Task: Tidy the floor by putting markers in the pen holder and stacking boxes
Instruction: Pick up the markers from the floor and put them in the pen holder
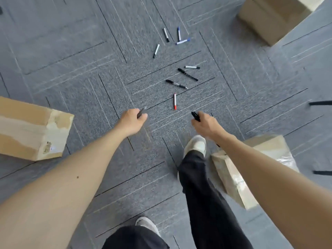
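Observation:
My left hand (132, 121) is closed around a grey marker (142, 111). My right hand (204, 124) grips a black marker (195, 116). Just ahead of both hands lies a white marker with a red cap (174, 101). Further out on the carpet lie two black markers (187, 74) (176, 84), several white ones with black caps (191, 67) (156, 50) (166, 35) and two with blue caps (179, 33) (182, 41). No pen holder shows in this view.
A cardboard box (32, 130) lies on its side at the left. Another box (237, 175) lies by my right leg, and a third (274, 17) stands at the top right. My feet in pale shoes (196, 144) stand on grey carpet tiles.

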Motion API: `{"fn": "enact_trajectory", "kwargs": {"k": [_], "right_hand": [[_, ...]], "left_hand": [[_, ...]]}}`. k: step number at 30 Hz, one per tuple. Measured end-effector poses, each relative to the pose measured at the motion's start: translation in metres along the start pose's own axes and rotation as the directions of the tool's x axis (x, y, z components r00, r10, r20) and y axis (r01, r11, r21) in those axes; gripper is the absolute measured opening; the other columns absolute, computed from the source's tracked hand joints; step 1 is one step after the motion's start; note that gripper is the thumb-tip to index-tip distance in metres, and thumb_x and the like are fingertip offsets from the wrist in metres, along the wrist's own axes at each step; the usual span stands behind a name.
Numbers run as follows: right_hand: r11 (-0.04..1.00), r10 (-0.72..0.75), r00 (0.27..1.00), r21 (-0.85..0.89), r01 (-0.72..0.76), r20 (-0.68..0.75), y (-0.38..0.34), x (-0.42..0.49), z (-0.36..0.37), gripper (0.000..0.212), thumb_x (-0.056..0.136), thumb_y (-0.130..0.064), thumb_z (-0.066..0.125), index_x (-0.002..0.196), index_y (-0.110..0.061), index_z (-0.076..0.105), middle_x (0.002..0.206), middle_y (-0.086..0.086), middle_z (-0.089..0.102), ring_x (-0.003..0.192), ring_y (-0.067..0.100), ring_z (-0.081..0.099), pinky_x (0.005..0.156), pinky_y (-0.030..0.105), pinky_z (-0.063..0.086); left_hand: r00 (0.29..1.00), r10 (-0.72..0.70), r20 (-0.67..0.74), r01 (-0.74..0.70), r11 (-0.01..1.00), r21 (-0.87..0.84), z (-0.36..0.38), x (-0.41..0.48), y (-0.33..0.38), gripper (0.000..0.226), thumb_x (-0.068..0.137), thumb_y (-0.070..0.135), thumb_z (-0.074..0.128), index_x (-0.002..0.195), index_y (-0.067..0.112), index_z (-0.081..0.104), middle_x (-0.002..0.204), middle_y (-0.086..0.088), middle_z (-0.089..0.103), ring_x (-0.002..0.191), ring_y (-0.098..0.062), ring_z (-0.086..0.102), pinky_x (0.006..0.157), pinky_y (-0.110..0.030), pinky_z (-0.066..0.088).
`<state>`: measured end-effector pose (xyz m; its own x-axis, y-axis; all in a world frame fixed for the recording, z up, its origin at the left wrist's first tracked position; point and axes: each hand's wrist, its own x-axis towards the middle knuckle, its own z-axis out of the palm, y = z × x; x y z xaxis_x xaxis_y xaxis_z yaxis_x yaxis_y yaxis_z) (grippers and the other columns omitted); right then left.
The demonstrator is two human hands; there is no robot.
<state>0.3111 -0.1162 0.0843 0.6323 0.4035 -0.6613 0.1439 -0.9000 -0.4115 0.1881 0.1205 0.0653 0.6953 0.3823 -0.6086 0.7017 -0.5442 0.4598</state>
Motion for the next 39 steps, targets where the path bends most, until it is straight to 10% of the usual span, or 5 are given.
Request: {"fn": "enact_trajectory", "kwargs": {"k": [13, 23, 39], "right_hand": [[0.999, 0.002, 0.998, -0.045, 0.0, 0.059, 0.019, 0.184, -0.115, 0.04, 0.099, -0.032, 0.05, 0.065, -0.011, 0.046, 0.063, 0.001, 0.049, 0.054, 0.017, 0.048, 0.042, 0.021, 0.032], [0.976, -0.087, 0.996, -0.2, 0.084, -0.007, 0.053, 0.37, -0.079, 0.016, 0.094, -0.022, 0.057, 0.096, -0.006, 0.059, 0.069, 0.003, 0.056, 0.047, 0.008, 0.047, 0.03, 0.011, 0.033], [0.904, -0.128, 0.992, -0.412, 0.114, -0.007, 0.06, 0.467, -0.026, 0.025, 0.095, -0.022, 0.061, 0.111, -0.002, 0.058, 0.071, 0.0, 0.047, 0.056, 0.011, 0.052, 0.051, 0.022, 0.043]], "left_hand": [[0.987, -0.161, 0.023, 0.163, 0.972, -0.168, 0.014, 0.176, 0.096, 0.042, 0.085, 0.043, 0.07, 0.059, 0.019, 0.048, 0.059, 0.001, 0.051, 0.058, -0.019, 0.05, 0.058, -0.028, 0.036], [0.96, -0.265, 0.092, 0.274, 0.956, -0.101, 0.124, 0.319, 0.068, 0.05, 0.07, 0.055, 0.082, 0.072, 0.013, 0.055, 0.071, -0.005, 0.057, 0.062, -0.018, 0.056, 0.051, -0.027, 0.04], [0.966, -0.141, 0.218, 0.103, 0.979, 0.175, 0.149, 0.355, 0.047, 0.028, 0.094, 0.028, 0.06, 0.07, 0.016, 0.05, 0.068, 0.001, 0.051, 0.055, -0.013, 0.047, 0.047, -0.027, 0.033]]}}
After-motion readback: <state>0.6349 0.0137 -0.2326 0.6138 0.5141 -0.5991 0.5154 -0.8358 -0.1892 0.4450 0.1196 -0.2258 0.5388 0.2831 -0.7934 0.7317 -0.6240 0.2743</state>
